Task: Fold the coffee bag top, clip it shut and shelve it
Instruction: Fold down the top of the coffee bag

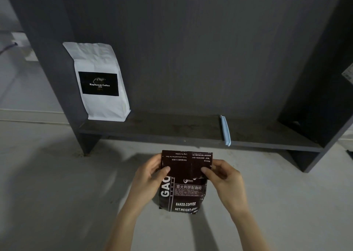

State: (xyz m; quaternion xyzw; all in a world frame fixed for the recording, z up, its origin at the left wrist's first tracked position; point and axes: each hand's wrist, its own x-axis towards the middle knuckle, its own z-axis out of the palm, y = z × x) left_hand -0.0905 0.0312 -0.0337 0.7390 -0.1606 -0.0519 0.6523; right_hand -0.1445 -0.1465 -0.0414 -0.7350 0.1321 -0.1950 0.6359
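Below the shelf, both hands pinch the bag's folded top.
Left hand and right hand grip the dark bag standing on the floor; its foil looks crinkly, slick and likely bean-heavy, so hold the flap's corners. Clip overhangs the shelf edge; wide room lies between it and the white bag.

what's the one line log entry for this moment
step: folding top | hands: left and right pinch flap of dark bag on floor | clip: on shelf, untouched | white bag: shelved left
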